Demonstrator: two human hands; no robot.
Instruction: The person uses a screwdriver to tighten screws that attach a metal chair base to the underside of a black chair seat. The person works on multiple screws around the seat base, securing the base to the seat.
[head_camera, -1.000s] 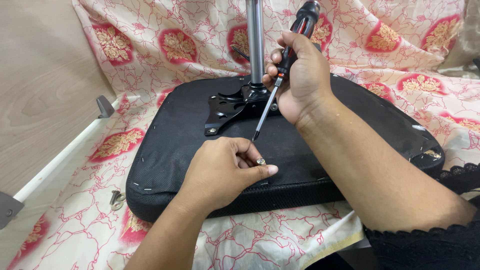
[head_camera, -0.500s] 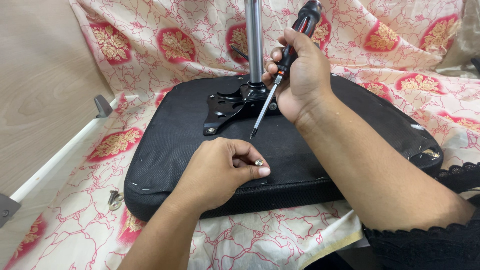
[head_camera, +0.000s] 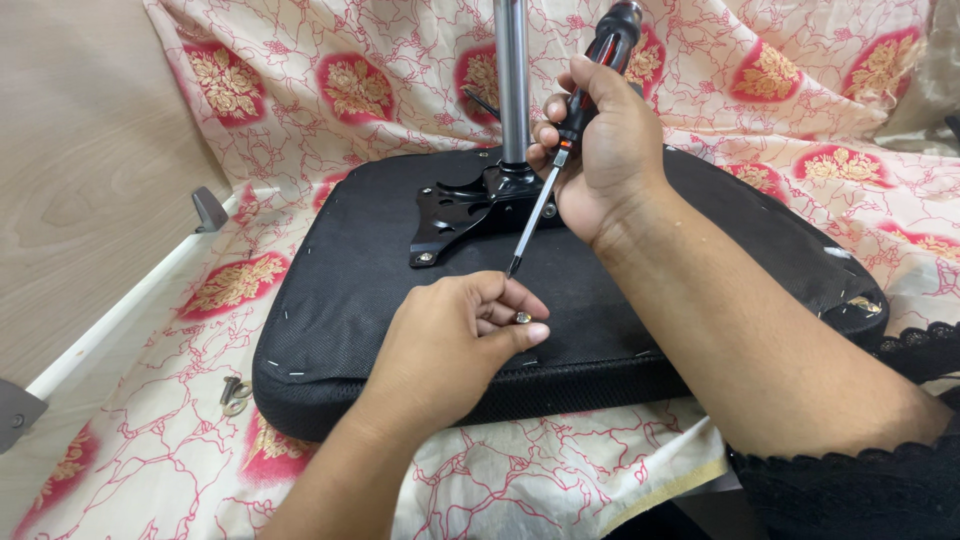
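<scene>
The right hand (head_camera: 608, 150) is closed around the black and red handle of a screwdriver (head_camera: 575, 125). The tool is tilted: the handle points up and to the right, and the thin metal shaft goes down to the left. Its tip hangs just above the black seat cushion (head_camera: 360, 300), near the fingers of the other hand, and it does not touch them.

The left hand (head_camera: 455, 340) rests on the front part of the cushion. Its fingers are curled, and a small metal screw (head_camera: 522, 317) is pinched between the thumb and the fingertips. Only the shiny head of the screw shows, so I cannot tell how long it is.

The cushion lies upside down on a cloth with red and gold flowers (head_camera: 800, 90), which covers the surface under it. A black metal plate (head_camera: 460, 205) is fixed on the middle of the cushion, and a silver metal column (head_camera: 513, 80) stands upright from this plate. One screw head is visible in the plate's lower left corner. Small staples show along the edge of the cushion.

On the cloth, just beside the left corner of the cushion, lie a loose bolt with a washer (head_camera: 232, 393). Farther left there is a white rail with a grey bracket (head_camera: 208, 208), against a pale wooden panel (head_camera: 80, 180).
</scene>
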